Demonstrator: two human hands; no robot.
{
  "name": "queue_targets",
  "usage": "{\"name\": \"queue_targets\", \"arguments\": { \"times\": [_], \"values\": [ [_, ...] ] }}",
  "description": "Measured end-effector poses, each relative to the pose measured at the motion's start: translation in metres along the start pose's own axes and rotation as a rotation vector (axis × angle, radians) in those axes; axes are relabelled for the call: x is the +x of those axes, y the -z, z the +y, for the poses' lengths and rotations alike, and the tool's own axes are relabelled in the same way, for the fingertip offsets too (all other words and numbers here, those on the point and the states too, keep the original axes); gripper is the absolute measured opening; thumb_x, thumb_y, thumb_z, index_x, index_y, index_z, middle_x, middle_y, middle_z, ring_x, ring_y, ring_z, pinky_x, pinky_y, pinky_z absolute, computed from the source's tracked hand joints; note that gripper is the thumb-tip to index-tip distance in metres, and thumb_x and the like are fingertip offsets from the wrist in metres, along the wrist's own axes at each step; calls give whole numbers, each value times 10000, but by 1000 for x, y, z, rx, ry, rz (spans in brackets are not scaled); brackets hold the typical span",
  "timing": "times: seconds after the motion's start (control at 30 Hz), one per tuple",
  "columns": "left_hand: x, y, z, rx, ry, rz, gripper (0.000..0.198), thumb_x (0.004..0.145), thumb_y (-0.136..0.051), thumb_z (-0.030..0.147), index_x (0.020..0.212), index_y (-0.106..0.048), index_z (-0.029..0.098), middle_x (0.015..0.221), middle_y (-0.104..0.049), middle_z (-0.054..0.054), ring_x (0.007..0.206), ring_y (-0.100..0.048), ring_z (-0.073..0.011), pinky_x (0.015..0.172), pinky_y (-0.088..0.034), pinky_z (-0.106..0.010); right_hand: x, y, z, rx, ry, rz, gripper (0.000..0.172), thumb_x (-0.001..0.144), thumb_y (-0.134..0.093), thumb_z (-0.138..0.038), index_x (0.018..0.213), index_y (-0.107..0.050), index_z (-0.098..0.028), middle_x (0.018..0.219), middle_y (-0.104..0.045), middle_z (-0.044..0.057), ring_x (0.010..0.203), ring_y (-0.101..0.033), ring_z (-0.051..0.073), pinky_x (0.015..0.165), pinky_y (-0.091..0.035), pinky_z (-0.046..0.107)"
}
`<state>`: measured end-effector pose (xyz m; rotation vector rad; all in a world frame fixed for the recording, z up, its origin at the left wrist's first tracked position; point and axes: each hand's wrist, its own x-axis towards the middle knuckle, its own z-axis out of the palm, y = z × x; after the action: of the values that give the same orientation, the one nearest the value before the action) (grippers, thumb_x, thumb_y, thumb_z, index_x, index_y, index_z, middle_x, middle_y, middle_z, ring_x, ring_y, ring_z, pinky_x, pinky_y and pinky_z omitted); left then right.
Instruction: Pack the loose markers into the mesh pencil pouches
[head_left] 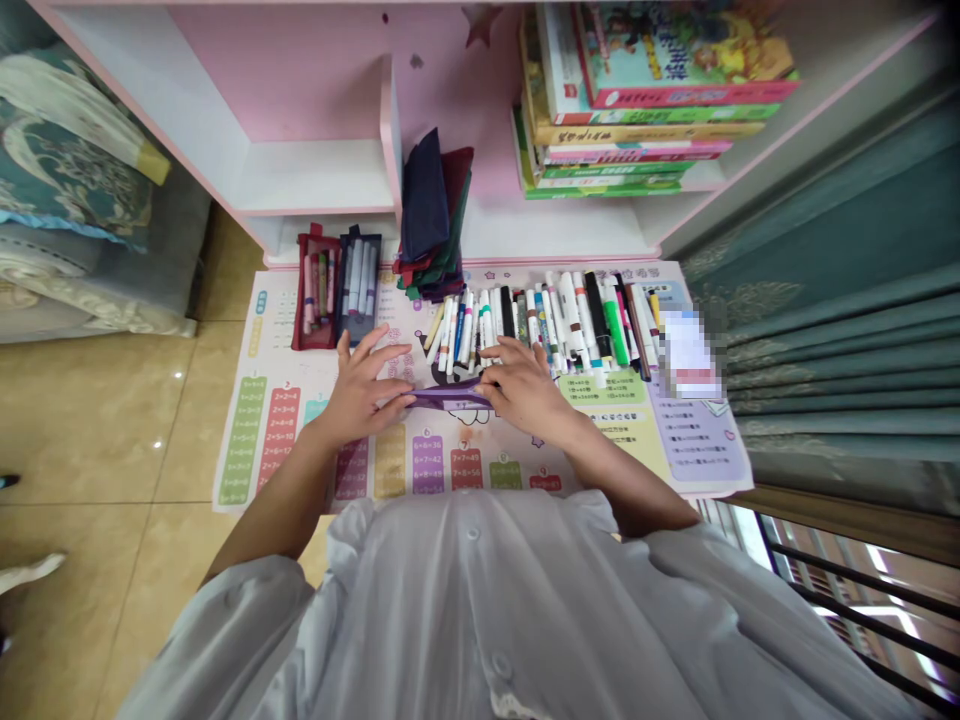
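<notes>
My left hand (365,385) and my right hand (523,388) hold a flat purple pencil pouch (448,397) between them, each pinching one end just above the desk mat (480,440). Beyond my hands lies a long row of markers and pens (555,318) across the mat. At the left of the row, a red pouch (316,290) and a dark blue pouch (360,284) lie open with pens inside.
A pile of folded dark blue, red and green pouches (433,215) leans against the pink shelf divider (388,140). Stacked books (637,100) fill the right shelf. Teal curtain (840,300) hangs at right; tiled floor (97,420) lies left.
</notes>
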<state>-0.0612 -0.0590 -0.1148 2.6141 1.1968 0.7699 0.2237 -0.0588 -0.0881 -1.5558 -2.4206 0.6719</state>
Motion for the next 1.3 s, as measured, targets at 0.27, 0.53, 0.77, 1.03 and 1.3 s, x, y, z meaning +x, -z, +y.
{"name": "queue_targets", "arguments": {
  "times": [0.27,0.53,0.77,1.03,1.3],
  "values": [
    [1,1,1,15,26,-21,241,908,-613,441,779,-757,297,1337,-651,-26,1475,-335,-312,1216,-66,-615,-1,5,-3,3,-24,-20,249,931,-585,-259,727,-717,-204,1339,-634,89,1433,-389,375,1142,-220,728],
    [1,2,1,-27,-2,17,197,902,-635,407,795,-752,290,1349,-638,-32,1473,-337,-322,1217,-53,-616,-2,8,0,5,-22,-20,247,930,-591,-249,724,-719,-206,1338,-634,84,1424,-406,361,1141,-238,724],
    [0,2,0,-2,-15,27,201,906,-630,416,805,-757,296,1342,-643,-29,1464,-352,-324,1222,-58,-616,-4,6,6,2,-29,-3,244,922,-598,-242,708,-708,-200,1317,-640,92,1414,-420,359,1146,-233,729],
    [0,2,-2,25,22,-17,240,903,-615,451,794,-767,300,1343,-645,-28,1476,-334,-313,1226,-58,-614,-5,8,8,-1,-58,-2,244,921,-604,-245,698,-691,-201,1312,-638,80,1413,-420,343,1166,-216,713],
    [0,3,-1,3,32,-10,246,908,-609,448,791,-761,293,1340,-648,-36,1473,-338,-318,1221,-54,-614,-7,11,9,2,-71,-8,260,923,-587,-254,695,-703,-205,1307,-644,84,1401,-430,350,1156,-215,717]
  ]
}}
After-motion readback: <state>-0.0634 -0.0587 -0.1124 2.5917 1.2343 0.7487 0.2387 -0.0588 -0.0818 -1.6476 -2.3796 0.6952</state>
